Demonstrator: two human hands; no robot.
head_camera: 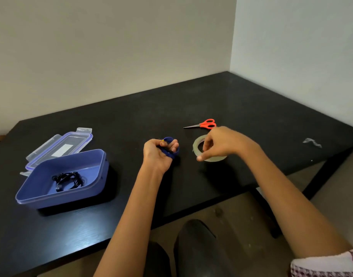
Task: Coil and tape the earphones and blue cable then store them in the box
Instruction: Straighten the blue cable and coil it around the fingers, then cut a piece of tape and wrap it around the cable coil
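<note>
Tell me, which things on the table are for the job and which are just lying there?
For the job:
cable, gripped in the left hand
tape, held by the right hand
scissors
box, with the earphones inside

Just lying about:
lid, off, behind the box
scrap, crumpled, far right
</note>
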